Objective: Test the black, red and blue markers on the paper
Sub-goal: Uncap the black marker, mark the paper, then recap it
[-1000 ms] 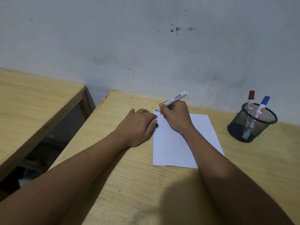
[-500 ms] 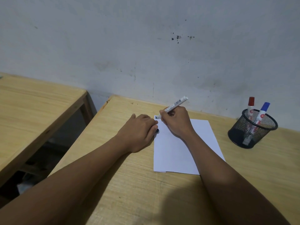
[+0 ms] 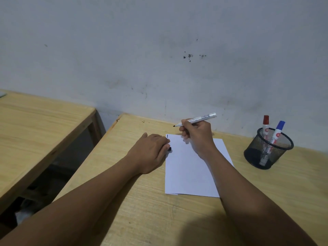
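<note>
The wooden bench (image 3: 145,206) stands against the wall. A white paper (image 3: 188,174) lies flat on it, with a short dark mark at its far left corner. A black mesh holder (image 3: 266,153) stands on the bench, well right of the paper.

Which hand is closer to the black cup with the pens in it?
The right hand. It is over the paper, holding a marker, left of the cup. The left hand rests past the paper's far side, farther away.
</note>
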`<state>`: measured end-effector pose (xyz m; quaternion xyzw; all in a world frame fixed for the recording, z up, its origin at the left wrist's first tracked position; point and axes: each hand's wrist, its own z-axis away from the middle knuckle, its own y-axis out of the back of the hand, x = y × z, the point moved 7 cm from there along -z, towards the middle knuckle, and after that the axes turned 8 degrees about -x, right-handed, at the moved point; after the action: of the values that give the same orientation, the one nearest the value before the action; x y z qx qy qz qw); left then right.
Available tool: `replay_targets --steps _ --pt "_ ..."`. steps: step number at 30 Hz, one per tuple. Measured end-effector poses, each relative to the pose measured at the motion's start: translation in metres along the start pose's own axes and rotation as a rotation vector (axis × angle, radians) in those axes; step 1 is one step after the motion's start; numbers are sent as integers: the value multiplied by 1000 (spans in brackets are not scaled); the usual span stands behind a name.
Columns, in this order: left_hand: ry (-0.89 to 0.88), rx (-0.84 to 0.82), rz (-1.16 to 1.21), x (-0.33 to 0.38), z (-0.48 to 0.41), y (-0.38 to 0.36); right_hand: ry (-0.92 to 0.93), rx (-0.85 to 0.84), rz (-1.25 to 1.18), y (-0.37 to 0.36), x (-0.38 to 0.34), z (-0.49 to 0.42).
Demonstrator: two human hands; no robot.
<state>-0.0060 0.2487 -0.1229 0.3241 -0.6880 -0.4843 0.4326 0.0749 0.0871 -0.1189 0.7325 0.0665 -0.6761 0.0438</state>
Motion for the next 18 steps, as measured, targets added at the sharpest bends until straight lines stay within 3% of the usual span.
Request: replay_targets --steps 8,14,18 --pt "77 195 92 14 8 24 150 -26 -51 19 -96 33" --pt "23 376 542 65 -22 94 290 1 1 56 -159 67" --pt "-38 421 698 103 -38 139 348 54 -21 83 -195 91"
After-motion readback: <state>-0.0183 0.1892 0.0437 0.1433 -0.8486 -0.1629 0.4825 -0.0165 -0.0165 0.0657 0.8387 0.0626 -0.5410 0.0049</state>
